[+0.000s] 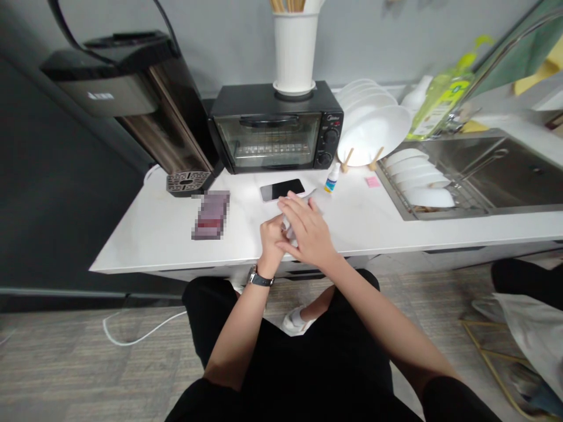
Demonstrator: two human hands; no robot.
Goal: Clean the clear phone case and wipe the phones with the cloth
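Note:
My left hand (270, 239) and my right hand (308, 230) meet over the white counter (373, 220), just in front of a black phone (282, 189) lying flat. Between them is a small white thing (287, 224), perhaps a cloth or wipe; the left fingers pinch it and the right hand lies over it with fingers stretched out. Most of it is hidden by the hands. A small dropper bottle (333, 178) with a blue and yellow label stands just right of the phone. A watch sits on my left wrist.
A black toaster oven (275, 132) with a white utensil holder (294, 53) stands at the back. A water dispenser (136, 99) is at the left, a blurred packet (211, 214) beside it. White plates (373, 126), a dish rack (420, 181), a sink (505, 170) lie right.

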